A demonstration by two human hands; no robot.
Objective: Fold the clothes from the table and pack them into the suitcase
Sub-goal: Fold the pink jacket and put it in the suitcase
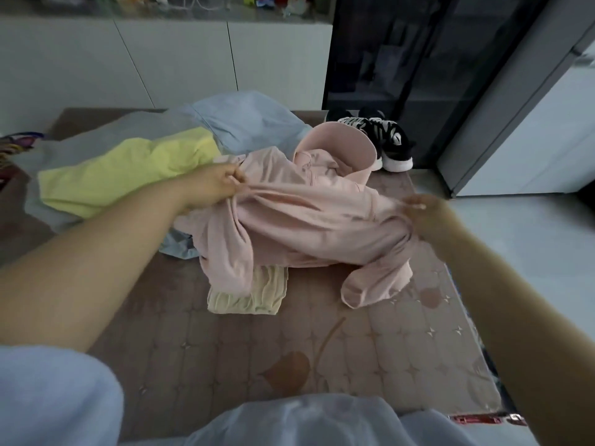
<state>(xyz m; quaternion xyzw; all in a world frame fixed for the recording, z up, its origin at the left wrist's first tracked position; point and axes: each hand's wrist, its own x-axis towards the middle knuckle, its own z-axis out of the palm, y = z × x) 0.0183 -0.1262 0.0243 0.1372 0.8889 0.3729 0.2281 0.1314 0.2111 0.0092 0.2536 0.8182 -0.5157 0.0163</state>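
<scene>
1. While my left hand (212,185) bunches the pink hooded top (315,217) at its left edge, fingers and thumb curled tight into the fabric, my right hand (425,214) pinches the same top at its right edge, fingertips closed on a fold.
2. I hold the top stretched between both hands over the table (225,349), which wears a brown patterned cover. Its hood (338,140) stands open at the far side, and one sleeve (370,284) droops onto the cover near the right edge.
3. Under the top's near edge lies a pale cream garment (254,294), crumpled on the cover.
4. Beyond my left hand the rest of the pile sits on the far left of the table: a yellow garment (128,175) on a grey garment (112,133), with a light blue garment (251,120) behind them.
5. Past the table's far right corner, a pair of black-and-white shoes (386,140) stands on the floor.
</scene>
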